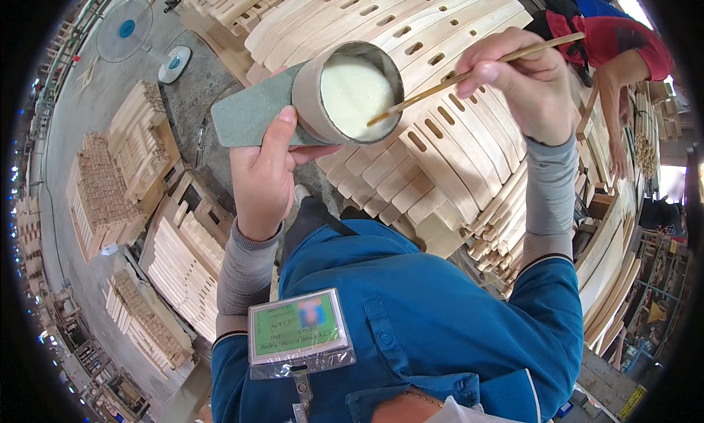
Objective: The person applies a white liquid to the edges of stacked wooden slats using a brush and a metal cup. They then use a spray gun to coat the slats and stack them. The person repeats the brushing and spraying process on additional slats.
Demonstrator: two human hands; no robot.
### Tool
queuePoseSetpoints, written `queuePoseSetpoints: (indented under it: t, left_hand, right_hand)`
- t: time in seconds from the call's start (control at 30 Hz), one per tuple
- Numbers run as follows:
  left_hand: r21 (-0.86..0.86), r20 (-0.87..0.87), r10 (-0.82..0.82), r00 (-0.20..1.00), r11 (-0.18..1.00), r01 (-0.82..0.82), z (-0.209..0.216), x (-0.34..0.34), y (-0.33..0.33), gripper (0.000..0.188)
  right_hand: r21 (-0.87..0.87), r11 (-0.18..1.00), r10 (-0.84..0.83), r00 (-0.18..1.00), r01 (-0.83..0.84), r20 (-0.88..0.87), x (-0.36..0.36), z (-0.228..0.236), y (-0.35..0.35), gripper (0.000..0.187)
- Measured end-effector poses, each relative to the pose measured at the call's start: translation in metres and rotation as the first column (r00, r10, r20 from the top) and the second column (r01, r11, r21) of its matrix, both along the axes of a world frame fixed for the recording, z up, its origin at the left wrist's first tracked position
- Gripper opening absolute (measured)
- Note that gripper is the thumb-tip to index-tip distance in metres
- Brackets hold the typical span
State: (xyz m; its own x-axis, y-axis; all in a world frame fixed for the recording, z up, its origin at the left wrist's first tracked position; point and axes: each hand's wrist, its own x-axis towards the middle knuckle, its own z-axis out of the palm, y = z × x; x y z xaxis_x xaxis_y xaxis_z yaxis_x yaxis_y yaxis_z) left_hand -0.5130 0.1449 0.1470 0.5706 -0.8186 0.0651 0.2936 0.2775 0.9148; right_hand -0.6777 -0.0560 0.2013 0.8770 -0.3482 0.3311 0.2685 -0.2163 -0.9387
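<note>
My left hand is wrapped round a flat grey-green board and steadies a round cup that sits at the board's right part. Pale, creamy white liquid fills much of the cup, whose rim is tilted toward me. In my right hand a thin wooden stick is pinched between thumb and fingers. The stick slants down to the left, its lower tip over or in the liquid near the cup's right inner wall; whether it is dipped I cannot tell.
Stacked slotted wooden slats lie right beneath my hands. More wood stacks stand on the floor at the left, near a white fan. A co-worker in a red shirt bends over wood at the far right.
</note>
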Motion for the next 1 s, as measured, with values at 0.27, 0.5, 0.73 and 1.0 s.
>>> queuePoseSetpoints:
  t: [0.27, 0.5, 0.73, 1.0]
  left_hand:
    - [0.019, 0.053, 0.097, 0.994, 0.995, -0.098, -0.003, -0.001, -0.003, 0.038]
    - [0.016, -0.046, 0.032, 0.998, 0.999, -0.031, -0.026, -0.002, -0.014, 0.039]
    - [0.049, -0.051, 0.022, 0.998, 0.999, -0.020, -0.022, 0.002, -0.016, 0.039]
    - [0.061, 0.036, 0.084, 0.996, 0.994, -0.086, -0.030, 0.005, -0.016, 0.039]
  right_hand:
    - [0.340, 0.940, -0.055, 0.994, 0.019, 0.097, -0.005, -0.032, 0.000, 0.014]
    - [0.476, 0.878, -0.033, 0.999, 0.043, -0.028, -0.002, -0.052, -0.015, 0.007]
    - [0.171, 0.969, -0.162, 0.980, 0.180, -0.112, 0.008, -0.042, 0.000, 0.009]
    - [0.493, 0.853, -0.185, 0.982, 0.171, -0.021, -0.005, -0.064, -0.001, 0.014]
